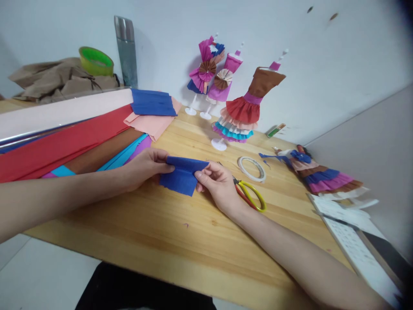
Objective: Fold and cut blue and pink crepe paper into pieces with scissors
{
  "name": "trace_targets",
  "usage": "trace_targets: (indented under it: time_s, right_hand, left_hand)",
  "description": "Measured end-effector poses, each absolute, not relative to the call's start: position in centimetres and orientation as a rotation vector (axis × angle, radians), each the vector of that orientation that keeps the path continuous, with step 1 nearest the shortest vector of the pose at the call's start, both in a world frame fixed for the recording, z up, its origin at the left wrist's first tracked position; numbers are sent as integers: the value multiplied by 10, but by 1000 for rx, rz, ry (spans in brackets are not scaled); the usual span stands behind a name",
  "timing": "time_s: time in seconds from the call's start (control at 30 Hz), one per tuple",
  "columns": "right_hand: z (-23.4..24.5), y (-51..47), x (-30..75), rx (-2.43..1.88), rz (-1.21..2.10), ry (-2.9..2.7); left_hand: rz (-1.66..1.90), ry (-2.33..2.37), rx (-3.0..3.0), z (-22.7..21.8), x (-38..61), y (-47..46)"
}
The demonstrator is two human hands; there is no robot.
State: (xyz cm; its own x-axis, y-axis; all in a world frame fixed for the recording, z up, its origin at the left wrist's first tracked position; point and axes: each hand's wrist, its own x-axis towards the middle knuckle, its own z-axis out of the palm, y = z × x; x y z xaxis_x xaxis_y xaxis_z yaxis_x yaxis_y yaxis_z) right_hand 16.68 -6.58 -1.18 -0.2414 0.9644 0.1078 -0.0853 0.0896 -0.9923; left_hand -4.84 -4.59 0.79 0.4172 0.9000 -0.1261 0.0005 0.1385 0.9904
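A small piece of blue crepe paper (181,176) is stretched between my two hands above the wooden table. My left hand (150,167) pinches its left edge between thumb and fingers. On the other side, my right hand (217,181) grips the right edge, thumb on top. A fold or crease runs across the paper's upper part. Scissors (253,196) with yellow and red handles lie just beyond my right wrist, their blades partly hidden by the hand. Past them rests a roll of white tape (251,168).
Strips of coloured crepe paper (67,142) cover the table's left side. Small mannequins in paper dresses (240,103) stand along the wall. A doll in a layered dress (325,172) and a white board (348,228) lie at right. A bottle (127,54) stands at the back left.
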Motion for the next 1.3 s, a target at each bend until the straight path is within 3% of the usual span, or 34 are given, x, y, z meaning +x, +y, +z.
trace_targets:
  time_s: [0.53,0.73,1.03,1.3]
  right_hand:
    - [-13,-65,173,-794,1491,-1285]
    - [-17,-66,172,-859,1438,-1360]
    - [-14,-65,168,-937,1508,-1411]
    - [-13,-75,162,-1056,1206,-1675]
  left_hand:
    - [775,863,907,12,-51,-40]
    - [636,906,1191,11,-49,-43]
    - [725,1033,1438,14,-45,-48]
    - [727,1040,1751,15,-44,-52]
